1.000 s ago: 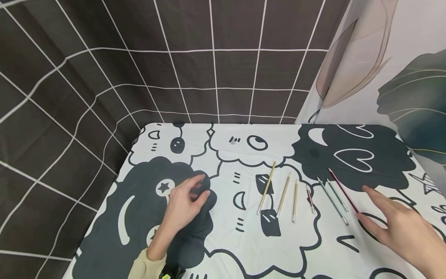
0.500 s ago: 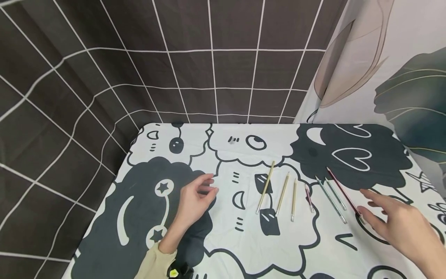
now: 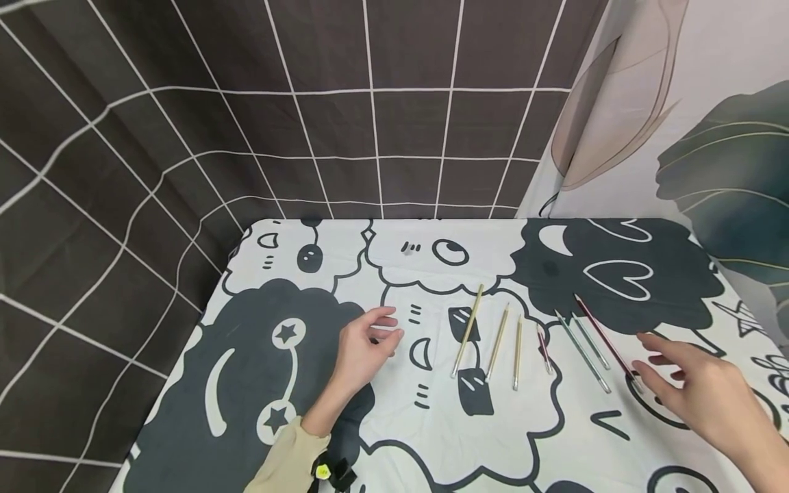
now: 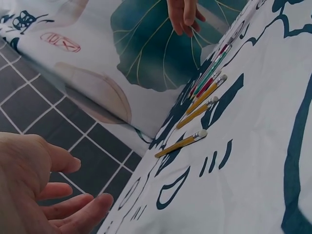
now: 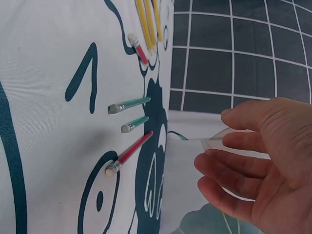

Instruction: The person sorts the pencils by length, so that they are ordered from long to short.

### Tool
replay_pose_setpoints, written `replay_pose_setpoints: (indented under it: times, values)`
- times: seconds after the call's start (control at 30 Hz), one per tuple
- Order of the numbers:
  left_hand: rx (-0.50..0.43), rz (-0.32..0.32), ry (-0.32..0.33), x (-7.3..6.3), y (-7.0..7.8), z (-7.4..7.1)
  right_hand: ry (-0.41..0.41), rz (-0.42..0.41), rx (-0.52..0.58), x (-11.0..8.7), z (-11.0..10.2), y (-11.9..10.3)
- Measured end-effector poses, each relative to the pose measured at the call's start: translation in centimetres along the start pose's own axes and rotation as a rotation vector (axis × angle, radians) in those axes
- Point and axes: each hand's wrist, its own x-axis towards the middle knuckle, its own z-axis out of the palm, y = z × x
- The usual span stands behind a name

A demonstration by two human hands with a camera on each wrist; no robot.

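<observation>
Pencils with eraser ends lie in a loose row on the patterned cloth. In the head view three are yellow, the leftmost yellow pencil (image 3: 467, 331) being longest. A short red pencil (image 3: 544, 349) comes after them, then a long green pencil (image 3: 582, 351), a shorter green pencil (image 3: 590, 342) and a long red pencil (image 3: 603, 335). My left hand (image 3: 366, 346) hovers left of the yellow ones, fingers loosely bent and holding nothing. Just right of the long red pencil is my right hand (image 3: 703, 390), fingers relaxed, nothing in them; the right wrist view shows this hand (image 5: 263, 161) apart from the pencils.
The black-and-white cartoon tablecloth (image 3: 456, 438) covers the table. Behind and to the left hangs a dark grid-patterned curtain (image 3: 339, 123). A light leaf-print curtain (image 3: 653, 157) hangs at the right. A black strap with a yellow mark (image 3: 329, 471) sits by my left sleeve.
My left hand has moved right, from over the dark cloud print toward the yellow pencils. My right hand has barely moved; its fingers bend slightly more. The pencils lie as before.
</observation>
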Motion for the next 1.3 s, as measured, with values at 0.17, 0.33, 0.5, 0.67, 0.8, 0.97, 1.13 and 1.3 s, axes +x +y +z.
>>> replay_pose_setpoints:
  times: [0.17,0.33,0.5,0.67,0.8,0.97,1.13,1.3]
  values:
    - [-0.041,-0.018,-0.005,0.2,-0.2,0.8,-0.003,0.021,0.021,0.0,0.2,0.1]
    - [-0.033,-0.017,0.009,0.4,-0.1,1.8,-0.008,0.033,0.064,0.5,0.3,0.3]
    - [0.013,-0.017,0.002,0.8,0.0,3.0,-0.020,0.043,0.102,1.1,0.6,0.6]
    - [0.032,-0.006,-0.013,1.1,0.6,4.2,-0.052,0.095,0.116,1.0,0.8,0.8]
    - [0.017,0.015,-0.034,1.4,1.0,5.2,-0.060,0.121,0.127,0.9,1.1,1.1]
    - [-0.005,0.018,-0.064,1.5,1.1,6.2,-0.064,0.168,0.140,0.6,1.3,1.4]
    - [-0.004,-0.018,-0.086,1.6,1.0,6.9,-0.056,0.191,0.129,0.3,1.4,1.2]
    - [0.012,-0.032,-0.091,1.8,0.6,7.7,-0.035,0.205,0.154,0.1,1.6,1.1]
